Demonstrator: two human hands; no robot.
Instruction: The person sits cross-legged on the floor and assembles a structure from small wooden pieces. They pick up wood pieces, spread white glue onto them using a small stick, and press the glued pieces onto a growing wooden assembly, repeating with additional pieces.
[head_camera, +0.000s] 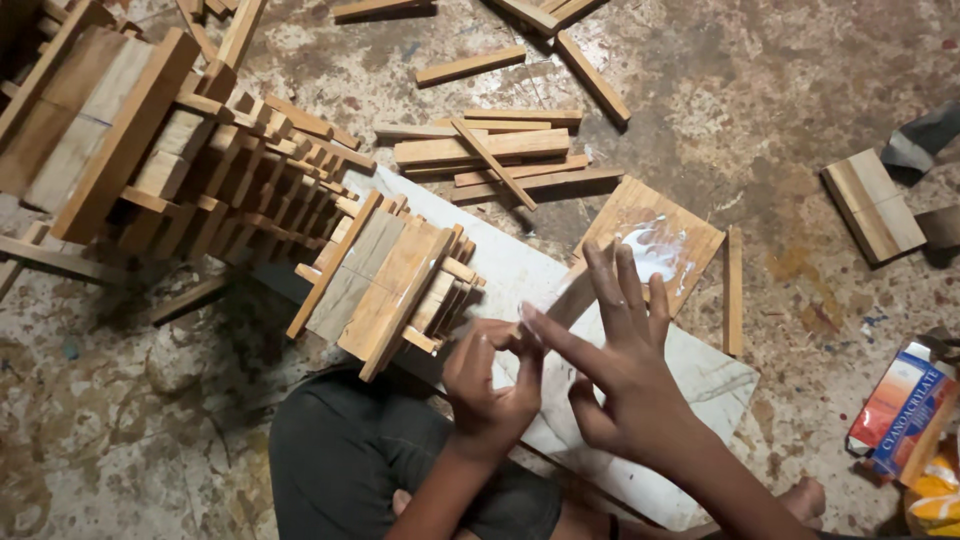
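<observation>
My left hand (488, 388) is curled, its thumb and fingertips pinched at the tip of my right index finger. My right hand (625, 355) is spread wide with the fingers apart and holds nothing. Both hover over a white slab (705, 380) lying on the floor in front of my knees. A short wooden strip (567, 298) lies on the slab just behind my right hand. Beyond it sits a square wooden tile (690, 245) smeared with white glue. A small slatted wooden rack (385, 280) rests on the slab's left end, close to my left hand.
A big pile of the same slatted racks (150, 130) fills the upper left. Loose wooden strips (490, 150) lie scattered on the stained floor behind the slab. A wooden block (875, 205) is at the right, and a red and blue glue packet (900, 410) at the right edge.
</observation>
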